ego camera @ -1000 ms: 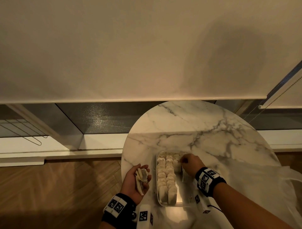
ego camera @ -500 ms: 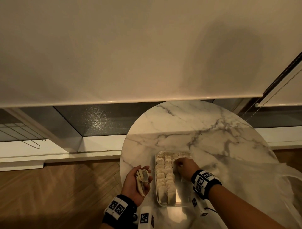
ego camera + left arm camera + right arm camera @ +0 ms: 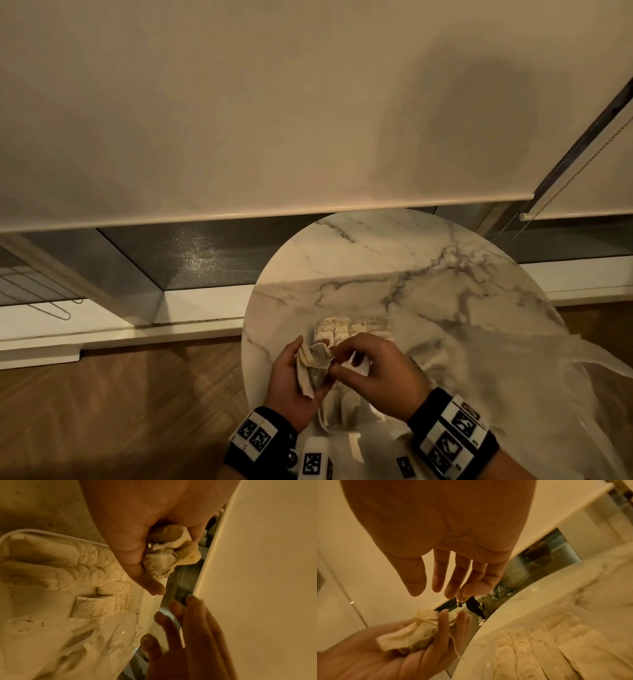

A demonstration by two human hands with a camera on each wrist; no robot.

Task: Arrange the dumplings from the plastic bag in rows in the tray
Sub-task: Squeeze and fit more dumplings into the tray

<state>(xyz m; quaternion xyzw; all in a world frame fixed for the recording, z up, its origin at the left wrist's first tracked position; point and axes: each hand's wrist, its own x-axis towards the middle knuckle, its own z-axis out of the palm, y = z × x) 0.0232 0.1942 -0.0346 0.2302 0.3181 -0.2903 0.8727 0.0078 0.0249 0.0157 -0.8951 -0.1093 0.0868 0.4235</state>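
Note:
My left hand (image 3: 291, 380) is held palm up over the tray's left edge, fingers curled round a few pale dumplings (image 3: 313, 363) (image 3: 171, 550) (image 3: 412, 635). My right hand (image 3: 376, 373) (image 3: 445, 585) hovers over the tray, fingers relaxed and empty, their tips close to the held dumplings. Whether they touch I cannot tell. The clear plastic tray (image 3: 322, 421) (image 3: 10, 534) lies on the marble table. Rows of dumplings (image 3: 339, 329) (image 3: 89, 563) (image 3: 530, 642) fill its left part, and my hands hide its middle.
The round marble table (image 3: 376, 260) stands by a window with a lowered roller blind (image 3: 308, 102). A crumpled clear plastic bag (image 3: 513, 377) covers the table's right side, next to the tray. Wooden floor (image 3: 120, 411) lies to the left, below the table edge.
My right hand has drawn back from the tray's far rows to the dumplings in my left hand. The left hand has shifted right, over the tray's edge.

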